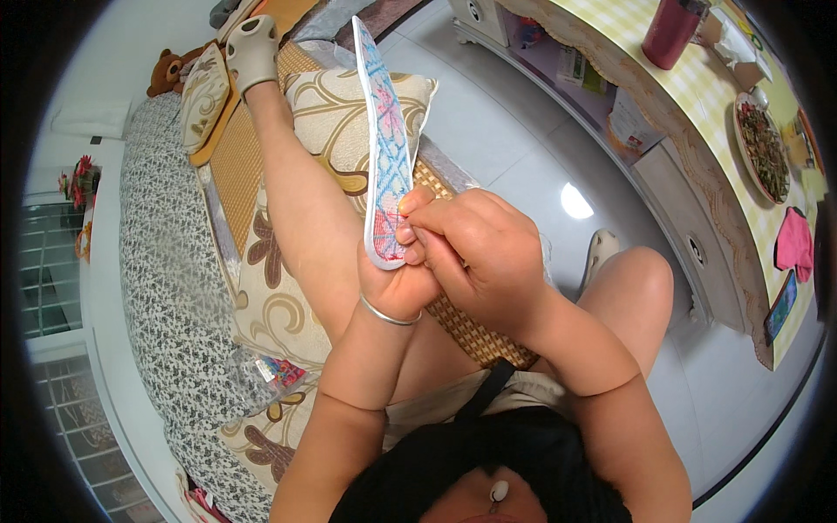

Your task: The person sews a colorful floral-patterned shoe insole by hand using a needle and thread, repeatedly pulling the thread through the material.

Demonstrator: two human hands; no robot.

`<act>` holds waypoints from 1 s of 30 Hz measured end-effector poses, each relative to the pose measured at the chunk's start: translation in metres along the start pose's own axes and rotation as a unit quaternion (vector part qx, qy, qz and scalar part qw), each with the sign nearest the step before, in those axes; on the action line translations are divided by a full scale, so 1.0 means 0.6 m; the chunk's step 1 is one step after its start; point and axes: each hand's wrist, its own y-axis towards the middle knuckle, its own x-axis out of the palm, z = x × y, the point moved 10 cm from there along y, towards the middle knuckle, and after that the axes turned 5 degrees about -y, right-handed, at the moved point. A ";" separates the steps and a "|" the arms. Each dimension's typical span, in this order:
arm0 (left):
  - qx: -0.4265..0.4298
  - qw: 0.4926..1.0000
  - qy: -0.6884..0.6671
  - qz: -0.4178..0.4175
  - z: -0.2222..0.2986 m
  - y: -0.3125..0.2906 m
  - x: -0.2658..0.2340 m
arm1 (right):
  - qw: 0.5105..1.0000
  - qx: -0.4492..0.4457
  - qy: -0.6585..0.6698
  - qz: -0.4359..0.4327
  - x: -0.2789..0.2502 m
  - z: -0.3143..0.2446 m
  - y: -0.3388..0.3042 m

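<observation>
An embroidered insole (384, 131), long and white-edged with a blue and pink stitched pattern, stands tilted up in front of me. My left hand (397, 288), with a silver bangle at its wrist, is closed round the insole's lower end from behind; most of its fingers are hidden. At the edge of that end, my right hand (484, 248) is in a pinch beside a patch of red stitching. Whatever its fingertips hold is too small to make out. On the sofa to my left lies a clear plastic bag (272, 375) with bright coloured contents.
Patterned cushions (327, 105) and a teddy bear (166, 74) are on the sofa. To the right, a table with a yellow checked cloth (697, 105) bears a dark red cup (671, 35), a plate of food (761, 148), a pink cloth (793, 244) and a phone (781, 307).
</observation>
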 end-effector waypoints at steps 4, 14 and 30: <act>0.007 1.000 0.002 -0.002 -0.003 0.000 0.002 | 1.000 0.004 -0.008 0.007 -0.006 -0.002 0.002; 0.012 1.000 0.014 0.008 -0.009 -0.002 0.006 | 1.000 0.010 -0.004 0.007 -0.005 0.001 -0.002; 0.062 0.988 0.140 0.002 0.019 -0.011 0.005 | 0.992 0.100 0.070 -0.033 0.008 0.032 -0.002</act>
